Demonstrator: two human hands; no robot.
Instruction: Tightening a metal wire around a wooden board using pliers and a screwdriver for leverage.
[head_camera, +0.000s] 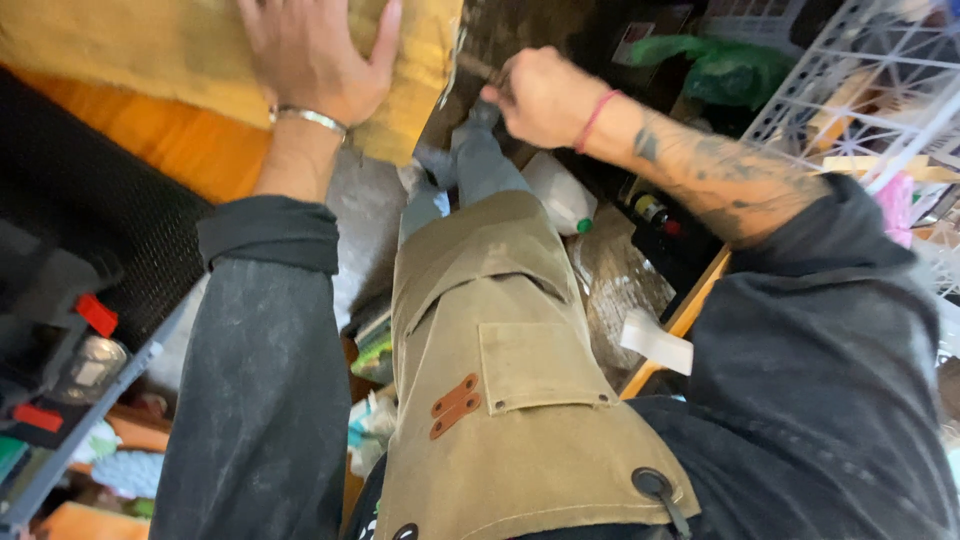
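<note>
Left hand (315, 55): yours, spread flat with fingers splayed, palm pressed against the yellow woven cloth (160, 50) near its lower right corner; it grips nothing, only bears on the fabric, apparently to keep it against what lies behind. A silver bangle (310, 120) sits at the wrist, above a pushed-up grey sleeve. Right hand (540, 95): yours, curled into a loose fist close to the cloth's right edge; something thin seems pinched in it, but what it is cannot be told, as the fingers hide it. A pink cord bracelet (595, 118) circles that wrist, the forearm bare and tattooed. Cloth: hangs at the top left, over an orange wooden surface (180, 150). Apron (510, 400): tan canvas with a flap pocket and brown leather patch, worn by you, falling over grey trousers. Surroundings: white wire rack (860, 70) at upper right, green bag (730, 65) beside it, white plastic jug (560, 195) on the floor, black mesh panel (90, 210) at left.
</note>
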